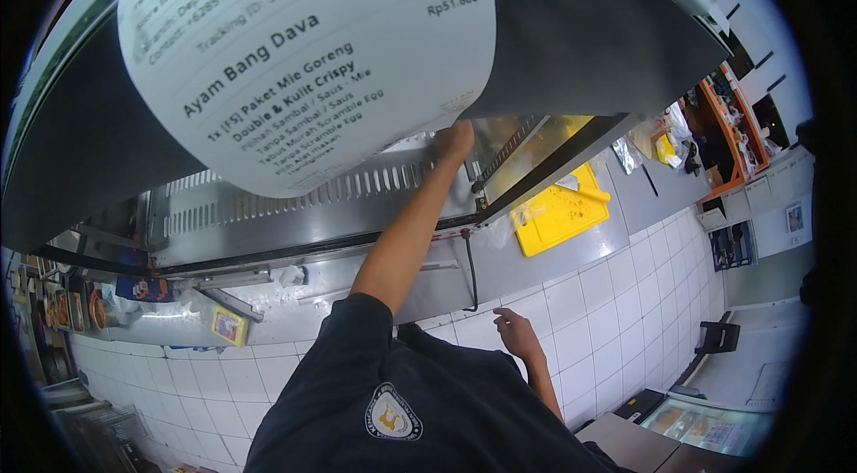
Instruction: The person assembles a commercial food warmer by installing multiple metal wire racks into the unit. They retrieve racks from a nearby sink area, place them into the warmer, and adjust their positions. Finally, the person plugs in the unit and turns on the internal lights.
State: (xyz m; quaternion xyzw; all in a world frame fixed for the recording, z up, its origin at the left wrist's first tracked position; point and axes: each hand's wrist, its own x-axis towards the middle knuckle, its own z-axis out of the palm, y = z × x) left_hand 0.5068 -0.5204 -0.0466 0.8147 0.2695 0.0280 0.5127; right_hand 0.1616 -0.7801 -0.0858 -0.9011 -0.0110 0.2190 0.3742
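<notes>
My left arm reaches forward into a metal display case. My left hand point(457, 141) is just under the case's dark top panel point(571, 36), near the lower edge of a large white printed receipt point(312, 53). Its fingers are hidden, so I cannot see whether it holds anything. Below it lies the case's slotted metal floor point(295, 210). My right hand point(518, 336) hangs low beside my body, fingers loosely bent and apart, with nothing visible in it.
A yellow cutting board point(562, 214) lies on the steel counter right of the case, with a yellow-handled tool on it. A black cable point(471, 268) hangs from the case's front. An orange shelf point(723, 129) stands far right. A glass-topped unit point(701, 424) is at lower right.
</notes>
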